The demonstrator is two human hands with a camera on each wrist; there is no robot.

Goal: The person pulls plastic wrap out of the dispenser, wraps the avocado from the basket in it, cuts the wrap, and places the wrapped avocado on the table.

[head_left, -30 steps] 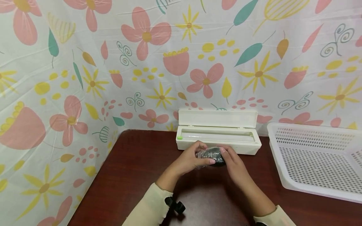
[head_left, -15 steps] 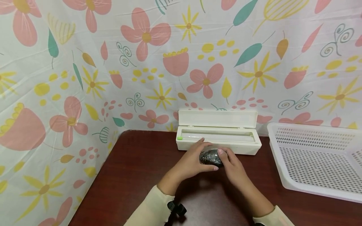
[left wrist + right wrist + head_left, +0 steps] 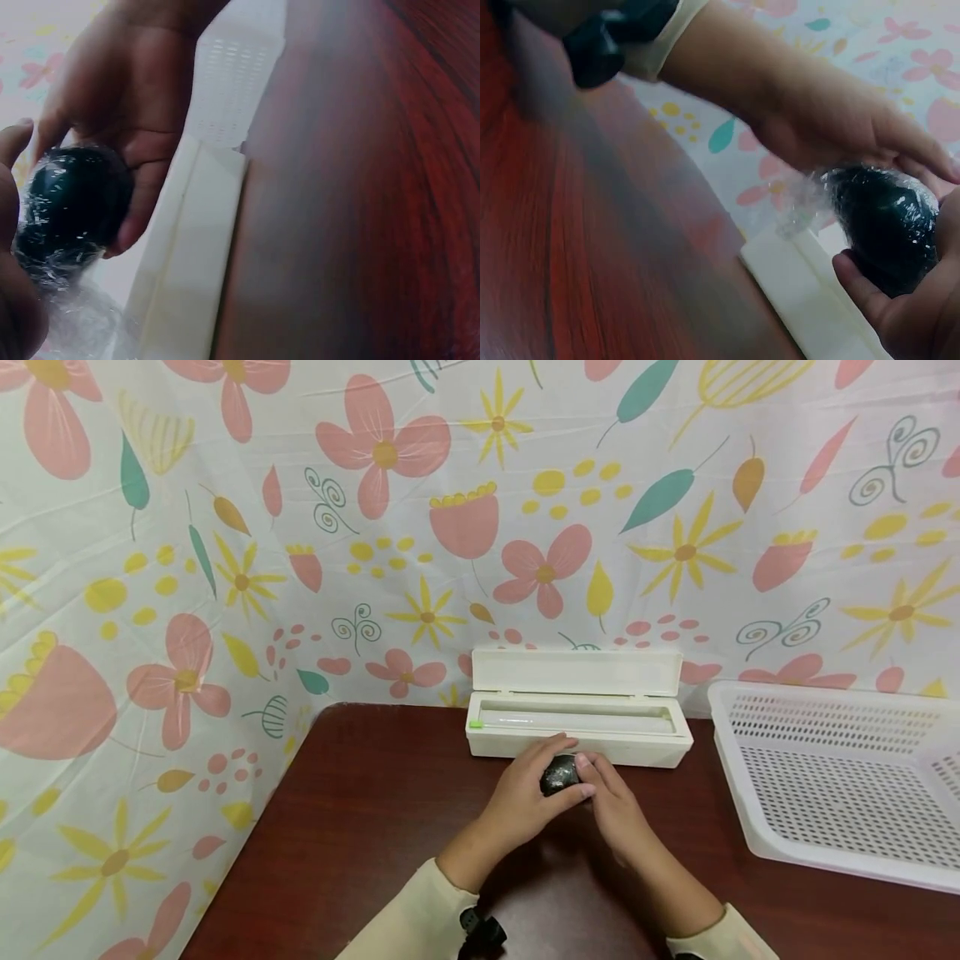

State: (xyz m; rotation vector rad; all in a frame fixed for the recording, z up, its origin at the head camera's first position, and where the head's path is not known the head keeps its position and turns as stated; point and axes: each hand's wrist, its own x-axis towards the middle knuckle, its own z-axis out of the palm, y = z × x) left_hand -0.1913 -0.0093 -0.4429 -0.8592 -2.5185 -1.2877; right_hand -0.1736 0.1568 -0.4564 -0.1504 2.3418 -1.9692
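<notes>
A dark green-black oval thing (image 3: 559, 774), egg-shaped and wrapped in shiny cling film, is held just above the table between both hands. My right hand (image 3: 619, 806) grips its right end, thumb on top. My left hand (image 3: 521, 793) cups its left side, fingers over the far side and thumb along the near side, close to the right thumb. Loose crumpled cling film (image 3: 86, 322) trails from one end of the thing in the left wrist view. Behind the hands stands a long white cling film box (image 3: 577, 749), lid up, with a roll (image 3: 577, 721) inside.
At the right on the dark red-brown wooden table (image 3: 360, 827) sits a white perforated plastic basket (image 3: 750, 827). A flower-patterned cloth (image 3: 480, 585) hangs behind the table and along its left side. A green slider (image 3: 476, 724) is at the box's left end.
The left hand loosened, opened around the wrapped thing, then moved right and closed in on it again. Less film shows in the head view. The right hand keeps its grip nearly in place.
</notes>
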